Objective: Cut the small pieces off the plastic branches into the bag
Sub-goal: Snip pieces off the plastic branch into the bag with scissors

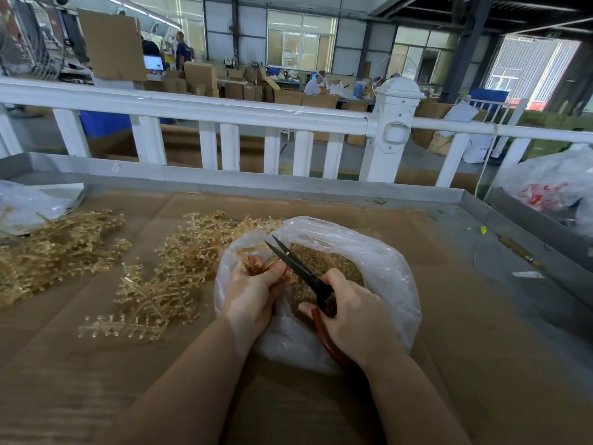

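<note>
Left hand (253, 292) curled around a plastic branch (253, 252), held over the open mouth of the clear bag (378, 252); fingertips partly hidden by the bag's rim and by the branch itself. Right hand (353, 313) gripping the scissors (298, 268), fingers curled through the reddish handles; blades parted, tips pointing toward 11 o'clock, just beside the held branch; contact between blade and branch not discernible. Lower handle loop mostly covered by the right wrist. Cut pieces (324, 261) heaped inside the bag, blurred through the plastic; single shapes not distinguishable. Loose branches (173, 277) piled at 9 o'clock of the bag on the cardboard sheet (465, 316); second pile (54, 248) farther toward 9 o'clock, cut off by the left edge. Another plastic bag (29, 203) at 10 o'clock, contents unclear. White railing (224, 107) across 12 o'clock; bag with red contents (545, 191) at 2 o'clock, cropped by the frame.
</note>
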Demonstrator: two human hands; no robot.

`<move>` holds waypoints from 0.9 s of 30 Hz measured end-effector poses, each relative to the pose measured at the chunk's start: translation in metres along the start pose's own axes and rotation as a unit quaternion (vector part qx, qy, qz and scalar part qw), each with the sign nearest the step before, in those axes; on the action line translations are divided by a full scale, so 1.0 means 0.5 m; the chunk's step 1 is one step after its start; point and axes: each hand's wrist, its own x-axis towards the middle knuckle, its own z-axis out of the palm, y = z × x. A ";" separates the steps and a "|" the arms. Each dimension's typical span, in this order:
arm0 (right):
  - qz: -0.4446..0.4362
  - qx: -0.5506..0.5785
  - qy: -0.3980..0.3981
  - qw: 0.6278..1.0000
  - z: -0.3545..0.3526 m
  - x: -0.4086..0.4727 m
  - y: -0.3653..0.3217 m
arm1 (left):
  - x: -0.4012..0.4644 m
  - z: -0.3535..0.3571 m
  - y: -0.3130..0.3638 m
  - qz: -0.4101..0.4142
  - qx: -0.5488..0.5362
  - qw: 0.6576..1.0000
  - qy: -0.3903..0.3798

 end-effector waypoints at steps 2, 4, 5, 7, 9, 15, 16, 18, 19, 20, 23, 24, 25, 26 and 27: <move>0.001 0.002 0.002 1.000 0.000 -0.001 -0.002 | -0.001 -0.001 0.000 0.000 0.003 1.000 0.002; 0.002 0.001 -0.001 1.000 0.000 -0.001 -0.003 | -0.002 -0.001 0.001 0.001 0.009 1.000 0.001; 0.004 0.002 -0.004 1.000 0.000 -0.001 -0.003 | -0.003 -0.001 0.002 0.002 0.010 1.000 0.001; 0.006 0.006 -0.010 1.000 -0.001 0.000 -0.002 | -0.004 0.000 0.003 0.002 0.007 1.000 0.000; 0.006 0.007 -0.017 1.000 -0.001 0.002 -0.002 | -0.004 0.001 0.004 -0.002 0.004 1.000 -0.001; 0.007 0.008 -0.021 1.000 -0.002 0.005 -0.001 | -0.006 0.003 0.005 -0.002 -0.007 1.000 -0.007; 0.007 0.009 -0.021 1.000 -0.002 0.004 -0.001 | -0.006 0.003 0.005 -0.002 -0.007 1.000 -0.007; 0.008 0.009 -0.019 1.000 -0.002 0.003 0.000 | -0.005 0.003 0.004 -0.003 -0.003 1.000 -0.007; 0.008 0.010 -0.014 1.000 -0.002 0.003 0.000 | -0.005 0.003 0.003 -0.003 -0.002 1.000 -0.008; 0.007 0.011 -0.008 1.000 -0.002 0.002 0.000 | -0.005 0.003 0.003 -0.003 -0.002 1.000 -0.009; 0.003 0.008 0.006 1.000 0.000 -0.001 -0.003 | -0.004 0.000 0.005 -0.006 -0.002 1.000 -0.015; 0.003 0.007 0.010 1.000 0.001 -0.001 -0.003 | -0.003 0.000 0.005 -0.007 -0.001 1.000 -0.016; 0.004 0.007 0.014 1.000 0.001 -0.002 -0.004 | -0.003 -0.001 0.005 -0.008 0.001 1.000 -0.017; 0.006 0.005 0.018 1.000 0.001 -0.002 -0.004 | -0.003 -0.001 0.004 -0.008 0.003 1.000 -0.019; 0.009 0.004 0.019 1.000 0.001 -0.003 -0.005 | -0.002 0.000 0.003 -0.007 0.004 1.000 -0.020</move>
